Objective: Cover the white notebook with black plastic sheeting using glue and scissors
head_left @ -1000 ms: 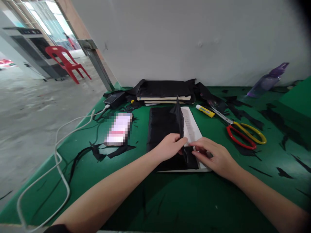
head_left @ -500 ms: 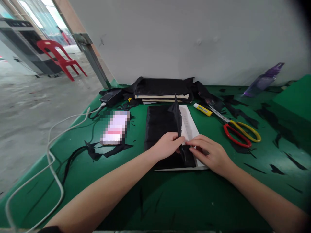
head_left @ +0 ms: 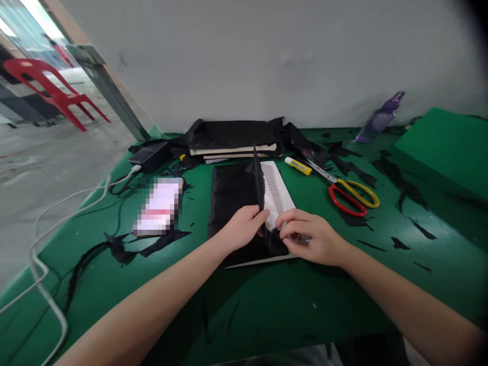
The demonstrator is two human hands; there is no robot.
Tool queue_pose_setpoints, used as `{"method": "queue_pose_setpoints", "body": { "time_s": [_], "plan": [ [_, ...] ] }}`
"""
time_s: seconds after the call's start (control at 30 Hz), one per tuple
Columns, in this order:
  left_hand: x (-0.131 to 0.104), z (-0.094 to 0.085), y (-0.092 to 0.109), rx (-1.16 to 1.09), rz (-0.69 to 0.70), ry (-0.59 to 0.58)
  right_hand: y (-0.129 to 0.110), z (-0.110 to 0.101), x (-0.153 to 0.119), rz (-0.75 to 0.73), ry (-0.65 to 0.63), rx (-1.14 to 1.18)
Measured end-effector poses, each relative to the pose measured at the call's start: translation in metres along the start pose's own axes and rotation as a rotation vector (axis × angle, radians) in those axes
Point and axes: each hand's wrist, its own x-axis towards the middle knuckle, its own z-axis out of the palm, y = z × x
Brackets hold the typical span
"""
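Observation:
A black-covered book (head_left: 232, 195) lies before me on the green table, its right cover flap standing raised. A white printed page (head_left: 281, 190) shows to the right of that flap. My left hand (head_left: 244, 227) pinches the upright black cover flap (head_left: 258, 178) near its lower part, thumb on the side facing the page. My right hand (head_left: 316, 238) is closed in a pinch at the folded black sheet by the book's lower right, and its fingertips touch that sheet's edge. The underside of the flap is partly hidden by my fingers.
Behind the book sits a stack of black-wrapped books (head_left: 232, 133). Scissors (head_left: 346, 198) and a glue stick (head_left: 298, 166) lie to the right, with a purple bottle (head_left: 377, 122) farther off. A phone (head_left: 158, 206), white cable (head_left: 49, 305) and black scraps (head_left: 122, 249) are on the left.
My view has turned to the right, so everything appears farther left. Both hands stay at the black flap, and the right fingers have shifted slightly at the sheet's edge.

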Motion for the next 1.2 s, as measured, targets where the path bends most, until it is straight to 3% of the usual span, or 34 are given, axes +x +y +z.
{"method": "queue_pose_setpoints", "body": {
  "time_s": [0.17, 0.27, 0.47, 0.63, 0.7, 0.77, 0.93, 0.97, 1.07, 1.2],
  "plan": [
    [-0.003, 0.0, 0.008, 0.06, -0.007, 0.038, -0.002, -0.009, 0.001, -0.051, -0.025, 0.079],
    [-0.003, 0.001, 0.008, 0.063, -0.008, 0.045, -0.001, -0.014, 0.001, -0.068, -0.11, 0.116],
    [-0.002, 0.003, 0.007, 0.033, -0.034, 0.025, -0.001, -0.025, -0.002, 0.041, -0.289, 0.114],
    [-0.001, 0.003, 0.007, 0.02, -0.037, 0.011, 0.003, -0.043, -0.004, 0.199, -0.413, 0.291],
    [0.0, 0.002, 0.005, 0.017, -0.044, -0.015, 0.009, -0.048, -0.004, 0.333, -0.37, 0.356],
    [0.0, 0.002, 0.003, 0.016, -0.039, -0.015, 0.019, -0.048, -0.004, 0.447, -0.228, 0.328],
    [0.0, 0.002, 0.0, -0.009, -0.008, 0.017, 0.057, -0.039, 0.002, 0.46, 0.364, -0.23],
    [0.0, 0.002, -0.001, -0.011, -0.004, 0.012, 0.064, -0.039, 0.005, 0.455, 0.433, -0.337],
    [0.0, 0.002, -0.001, -0.012, 0.01, 0.0, 0.081, -0.043, 0.02, 0.409, 0.418, -0.687],
    [0.0, 0.001, -0.003, -0.01, 0.02, -0.001, 0.102, -0.053, 0.04, 0.543, 0.329, -0.995]
  ]
}}
